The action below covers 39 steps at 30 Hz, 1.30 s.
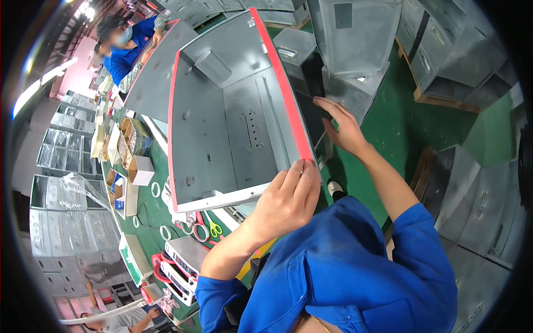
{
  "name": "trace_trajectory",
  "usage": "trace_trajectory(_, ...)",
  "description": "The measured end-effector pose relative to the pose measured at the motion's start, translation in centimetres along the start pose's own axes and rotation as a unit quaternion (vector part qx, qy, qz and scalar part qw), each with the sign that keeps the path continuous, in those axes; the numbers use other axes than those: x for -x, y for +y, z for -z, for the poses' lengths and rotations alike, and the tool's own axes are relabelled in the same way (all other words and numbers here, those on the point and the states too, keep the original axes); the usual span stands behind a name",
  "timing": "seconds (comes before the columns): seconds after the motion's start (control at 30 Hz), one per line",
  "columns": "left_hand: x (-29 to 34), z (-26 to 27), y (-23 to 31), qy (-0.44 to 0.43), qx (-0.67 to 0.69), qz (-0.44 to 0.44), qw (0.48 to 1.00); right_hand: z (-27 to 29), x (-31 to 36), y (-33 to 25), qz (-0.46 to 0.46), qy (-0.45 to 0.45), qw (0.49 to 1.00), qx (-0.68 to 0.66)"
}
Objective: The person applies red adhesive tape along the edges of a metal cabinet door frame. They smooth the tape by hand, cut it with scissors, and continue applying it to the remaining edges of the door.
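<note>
One grey metal cabinet, open face up on the bench. One red tape strip, right rim: your left hand pinches its near end, likely keeping it aligned; your right hand hangs beside, thumb spread.

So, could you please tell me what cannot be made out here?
- Head view, hidden: palm of the left hand, by its own back.
- Head view, hidden: outer back of the grey cabinet, by its own walls.
- Head view, cut off: rest of the grey-shirted person, by the lower edge.
</note>
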<state>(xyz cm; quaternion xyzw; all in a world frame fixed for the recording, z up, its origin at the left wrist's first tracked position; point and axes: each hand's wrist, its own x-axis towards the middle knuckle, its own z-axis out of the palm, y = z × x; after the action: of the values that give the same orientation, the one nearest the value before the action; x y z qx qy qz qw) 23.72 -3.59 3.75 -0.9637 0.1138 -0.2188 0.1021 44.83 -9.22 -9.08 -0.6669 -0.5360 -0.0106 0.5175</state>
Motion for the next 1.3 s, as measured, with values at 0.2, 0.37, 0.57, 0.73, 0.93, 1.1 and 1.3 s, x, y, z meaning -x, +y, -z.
trace_trajectory(0.2,1.2,0.0,1.6,0.029,0.017,0.050,0.998,0.2,0.3,-1.0,0.026,0.012,1.000,-0.003)
trace_trajectory(0.37,2.6,-1.3,2.3,0.151,0.118,0.100,0.976,1.5,-1.3,-3.1,0.032,-0.009,0.999,0.035)
trace_trajectory(0.57,3.3,-2.0,3.5,0.095,0.105,0.182,0.973,2.3,-6.6,-5.2,0.164,-0.062,0.981,0.087)
trace_trajectory(0.73,3.5,-2.5,3.7,0.113,0.092,0.180,0.973,2.3,-8.7,-5.9,0.228,-0.136,0.956,0.124)
trace_trajectory(0.93,4.0,-2.7,3.4,0.162,0.141,0.169,0.962,2.0,-7.8,-5.4,0.275,-0.151,0.937,0.153)
trace_trajectory(1.1,3.9,-2.0,1.6,0.216,0.191,0.217,0.933,2.9,-6.6,-6.3,0.266,-0.159,0.940,0.145)
trace_trajectory(1.3,3.6,-1.6,0.9,0.196,0.219,0.247,0.923,5.1,-5.5,-7.5,0.297,-0.214,0.925,0.102)
